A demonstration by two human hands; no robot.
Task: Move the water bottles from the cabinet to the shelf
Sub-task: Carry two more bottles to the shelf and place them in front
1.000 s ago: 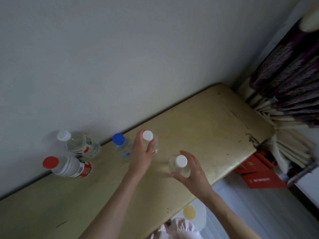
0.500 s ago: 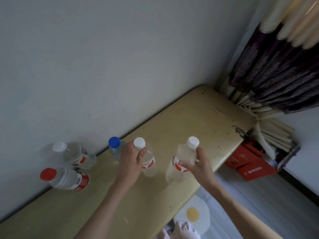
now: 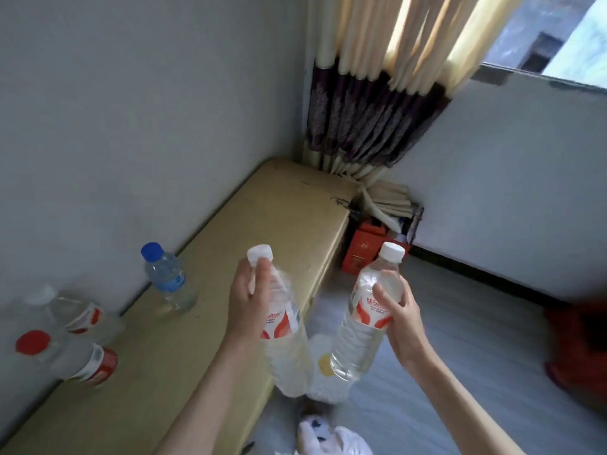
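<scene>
- As both bottles come up off the yellow cabinet top (image 3: 262, 205), which they stood on a second ago, I see from the head view that the carry has begun; I judge the shelf, out of frame, to be the next stop.
- The left hand (image 3: 246, 303) grips the left bottle (image 3: 282, 326) high, thumb and fingers curled round its neck just under the white cap, at about 6 o'clock in the frame.
- The right hand (image 3: 399, 320) wraps its fingers round the right bottle (image 3: 368, 310) at the label, toward 5 o'clock, the bottle tilted and hanging over the floor.
- Both carried bottles are clear plastic, white-capped, with red-and-white labels, and look full of water.
- Three bottles remain on the cabinet: a blue-capped bottle (image 3: 167, 277) at 9 o'clock, upright near the wall, and toward 8 o'clock a white-capped bottle (image 3: 65, 310) with a red-capped bottle (image 3: 65, 356) just beside it, both blurred.
</scene>
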